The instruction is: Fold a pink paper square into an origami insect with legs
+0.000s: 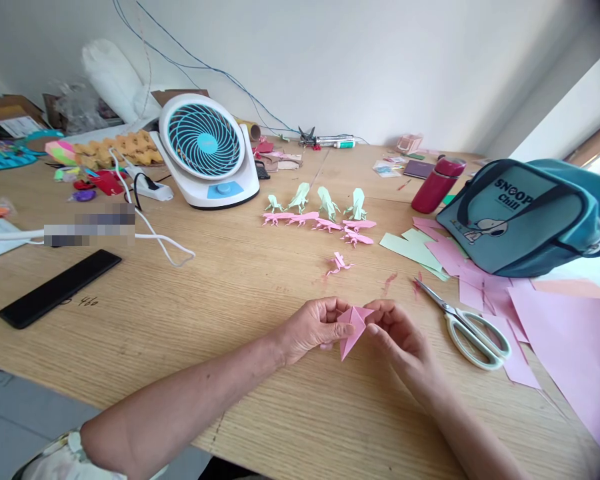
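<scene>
A piece of pink folded paper, creased into a pointed kite-like shape, is held just above the wooden table. My left hand pinches its left side, thumb on top and fingers behind. On the paper's right corner are the fingertips of my right hand, its thumb close to the edge. Beyond my hands stands a small pink origami figure with thin legs. Farther back are several pink origami insects in a row, with several pale green origami figures behind them.
White-handled scissors lie right of my right hand, among pink paper sheets and pale green paper strips. A teal bag and red bottle stand at right. Left are a fan, a cable and a black bar.
</scene>
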Demonstrator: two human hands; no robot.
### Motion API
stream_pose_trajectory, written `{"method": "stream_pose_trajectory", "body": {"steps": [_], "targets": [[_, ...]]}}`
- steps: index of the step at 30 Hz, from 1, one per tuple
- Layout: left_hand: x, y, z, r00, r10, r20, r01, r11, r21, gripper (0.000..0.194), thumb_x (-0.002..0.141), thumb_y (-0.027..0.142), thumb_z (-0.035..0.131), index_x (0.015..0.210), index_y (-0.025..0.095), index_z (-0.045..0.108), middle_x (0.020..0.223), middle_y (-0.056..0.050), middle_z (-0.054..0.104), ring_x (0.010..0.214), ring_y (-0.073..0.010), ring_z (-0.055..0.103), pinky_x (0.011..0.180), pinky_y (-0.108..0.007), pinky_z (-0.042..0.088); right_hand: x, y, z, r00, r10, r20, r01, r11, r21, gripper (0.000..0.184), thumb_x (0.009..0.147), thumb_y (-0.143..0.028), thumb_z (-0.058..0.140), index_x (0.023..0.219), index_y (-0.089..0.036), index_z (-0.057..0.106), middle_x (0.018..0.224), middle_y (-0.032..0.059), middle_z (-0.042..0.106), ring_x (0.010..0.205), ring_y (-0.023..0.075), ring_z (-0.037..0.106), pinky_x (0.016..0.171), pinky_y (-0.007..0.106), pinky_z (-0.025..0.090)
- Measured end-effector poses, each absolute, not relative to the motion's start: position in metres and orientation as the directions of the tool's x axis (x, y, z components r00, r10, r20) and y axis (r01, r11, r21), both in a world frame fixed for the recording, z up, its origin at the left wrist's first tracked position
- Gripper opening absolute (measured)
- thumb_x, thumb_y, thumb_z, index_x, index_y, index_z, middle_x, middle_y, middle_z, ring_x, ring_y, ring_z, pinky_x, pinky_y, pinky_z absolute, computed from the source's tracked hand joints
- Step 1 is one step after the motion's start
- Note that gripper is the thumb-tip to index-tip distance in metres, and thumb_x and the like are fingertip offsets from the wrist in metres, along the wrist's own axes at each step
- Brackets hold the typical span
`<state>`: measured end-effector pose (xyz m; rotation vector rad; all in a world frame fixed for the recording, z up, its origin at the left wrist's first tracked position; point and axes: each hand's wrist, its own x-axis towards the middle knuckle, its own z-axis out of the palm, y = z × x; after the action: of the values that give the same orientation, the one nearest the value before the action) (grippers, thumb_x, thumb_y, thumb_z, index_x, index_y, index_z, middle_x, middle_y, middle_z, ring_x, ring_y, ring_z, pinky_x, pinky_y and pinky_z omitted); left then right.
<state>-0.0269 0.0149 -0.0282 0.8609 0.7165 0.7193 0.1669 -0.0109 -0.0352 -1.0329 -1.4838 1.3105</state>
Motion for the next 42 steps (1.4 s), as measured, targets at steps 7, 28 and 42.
{"method": "stream_pose_trajectory", "body": {"steps": [7,28,42], "targets": [[-0.028,0.013,-0.024,0.767,0.580,-0.274,-0.246,0.661,0.709,0.059,0.059,0.036,0.094,0.099,0.015,0.057,0.068,0.007,0.055,0.047,-0.0009,0.040,0.041,-0.016,0.022,0.172,-0.009,-0.036,-0.397,0.910,0.121,-0.005,0.130,-0.991,0.027,0.094,-0.043,0.061,0.116,-0.029,0.061,0.095,0.0042,0.058,0.086,0.0185,0.058,0.080,0.033,0.051],[-0.027,0.020,-0.034,0.472,0.876,-0.097,0.013,0.103,0.995,0.033,0.082,0.043,0.074,0.091,0.013,0.063,0.080,-0.005,0.071,0.074,-0.0150,0.068,0.070,-0.026,0.053,0.165,-0.008,-0.041,-0.243,0.969,0.046,0.107,0.074,-0.992,0.030,0.084,-0.050,0.071,0.092,-0.022,0.062,0.083,0.0034,0.065,0.074,0.0170,0.059,0.067,0.029,0.048],[-0.022,-0.014,-0.027,0.573,0.818,0.044,0.425,-0.343,0.838,0.017,0.086,0.003,0.052,0.087,0.018,0.060,0.079,0.001,0.068,0.073,-0.0129,0.063,0.072,-0.024,0.046,0.173,-0.033,-0.028,-0.373,0.927,-0.021,0.585,0.217,-0.782,0.011,0.082,-0.015,0.059,0.076,-0.022,0.065,0.076,0.0015,0.064,0.065,0.0142,0.054,0.057,0.026,0.040]]}}
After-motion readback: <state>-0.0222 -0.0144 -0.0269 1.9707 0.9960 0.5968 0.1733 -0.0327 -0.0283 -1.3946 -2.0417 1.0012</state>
